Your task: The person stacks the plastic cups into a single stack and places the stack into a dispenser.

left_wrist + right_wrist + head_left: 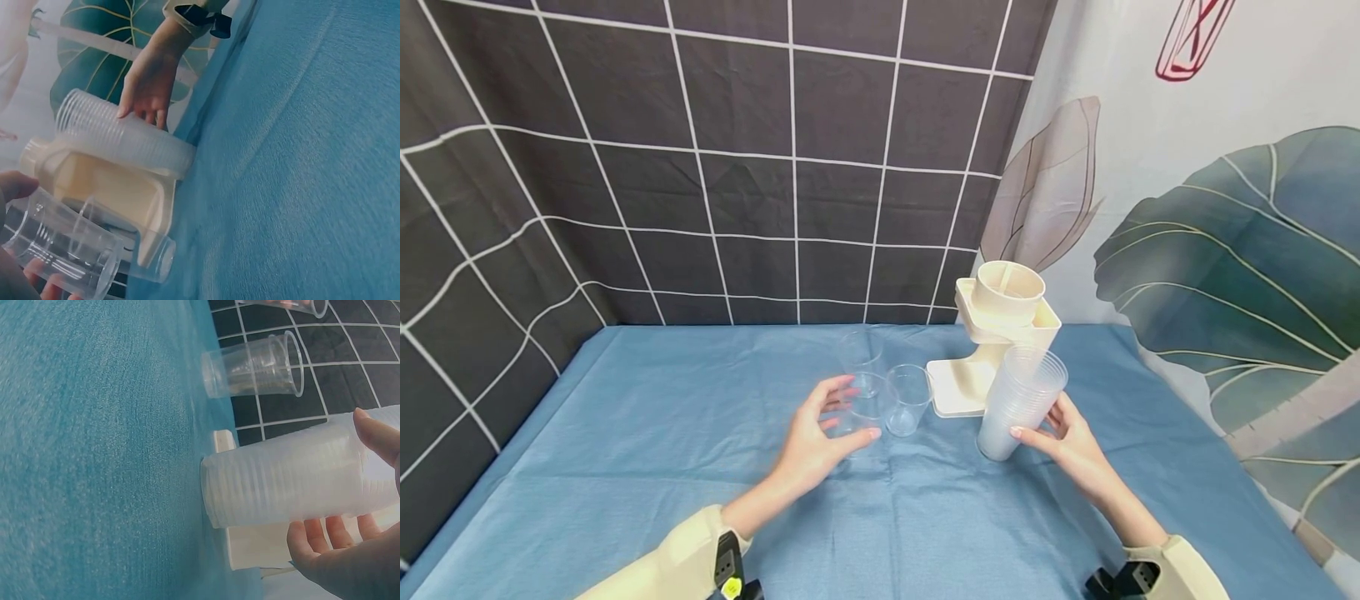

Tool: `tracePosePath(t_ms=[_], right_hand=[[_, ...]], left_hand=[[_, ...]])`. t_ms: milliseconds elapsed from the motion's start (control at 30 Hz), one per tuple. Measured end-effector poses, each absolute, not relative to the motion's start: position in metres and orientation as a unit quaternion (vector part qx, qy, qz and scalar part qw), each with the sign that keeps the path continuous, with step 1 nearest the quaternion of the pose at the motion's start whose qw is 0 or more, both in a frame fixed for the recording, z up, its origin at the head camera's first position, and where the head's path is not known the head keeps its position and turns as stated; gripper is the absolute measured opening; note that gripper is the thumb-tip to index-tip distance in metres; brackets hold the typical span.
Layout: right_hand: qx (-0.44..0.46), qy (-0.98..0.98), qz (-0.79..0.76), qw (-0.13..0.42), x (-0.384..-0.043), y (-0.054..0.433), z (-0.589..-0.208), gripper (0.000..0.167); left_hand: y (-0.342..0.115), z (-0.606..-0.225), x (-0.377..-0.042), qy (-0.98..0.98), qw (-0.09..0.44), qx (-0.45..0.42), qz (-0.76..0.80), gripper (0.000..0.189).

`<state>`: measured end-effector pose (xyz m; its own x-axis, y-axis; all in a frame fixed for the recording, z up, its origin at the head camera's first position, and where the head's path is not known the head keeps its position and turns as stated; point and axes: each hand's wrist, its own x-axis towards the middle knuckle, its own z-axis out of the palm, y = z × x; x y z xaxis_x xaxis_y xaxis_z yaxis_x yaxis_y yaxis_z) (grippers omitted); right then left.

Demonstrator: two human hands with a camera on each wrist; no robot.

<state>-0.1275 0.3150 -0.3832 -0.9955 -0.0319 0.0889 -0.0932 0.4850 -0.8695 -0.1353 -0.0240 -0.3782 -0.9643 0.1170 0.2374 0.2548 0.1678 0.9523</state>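
My left hand (816, 437) holds a clear plastic cup (69, 244), thumb on one side and fingertips on the other. Another clear plastic cup (908, 400) stands on the cloth just right of it, and a third plastic cup (859, 348) is behind. My right hand (1071, 446) grips a tall stack of nested plastic cups (287, 478) around its side, thumb across the near face. In the head view the stack leans slightly right, its lower end close to the cloth. In the right wrist view, the fingers (337, 534) curl along its lower side.
A cream plastic stand with a round holder (1009, 292) on top is behind the stack, its flat base (955, 392) on the blue cloth (662, 433). A dark curtain with white grid lines (737, 192) hangs at the back and left. A leaf-patterned curtain (1225, 267) is on the right.
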Motion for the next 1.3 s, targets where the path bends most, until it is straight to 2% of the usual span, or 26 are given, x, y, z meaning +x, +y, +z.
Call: tracePosePath(t_ms=[533, 1300], right_hand=[[0.044, -0.849, 0.525, 0.033, -0.129, 0.316, -0.383, 0.08], [0.039, -0.857, 0.513, 0.03, -0.13, 0.316, -0.383, 0.08]], left_hand=[[-0.004, -0.367, -0.129, -0.757, 0.031, -0.163, -0.632, 0.069], [0.034, -0.352, -0.13, -0.739, 0.043, -0.207, -0.639, 0.066]])
